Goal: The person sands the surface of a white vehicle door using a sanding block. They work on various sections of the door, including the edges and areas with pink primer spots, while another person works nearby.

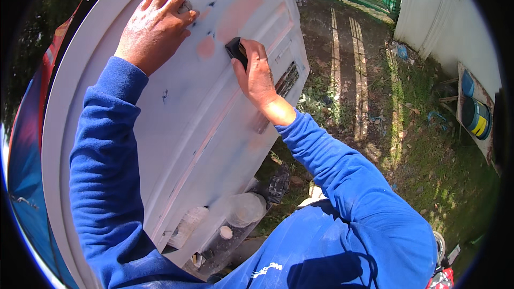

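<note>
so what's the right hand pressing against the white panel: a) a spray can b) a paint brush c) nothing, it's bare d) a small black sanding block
d: the right hand pinches a small black sanding block flat against the white panel, beside pinkish sanded patches, while the left hand rests spread on the panel higher up.

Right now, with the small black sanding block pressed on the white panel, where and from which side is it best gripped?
Grip the small black sanding block across its two short sides, coming from above and from the right, as the right hand does. It lies flat on the white body panel, so only its top and edges are free. The left hand rests flat on the panel, well clear.
</note>
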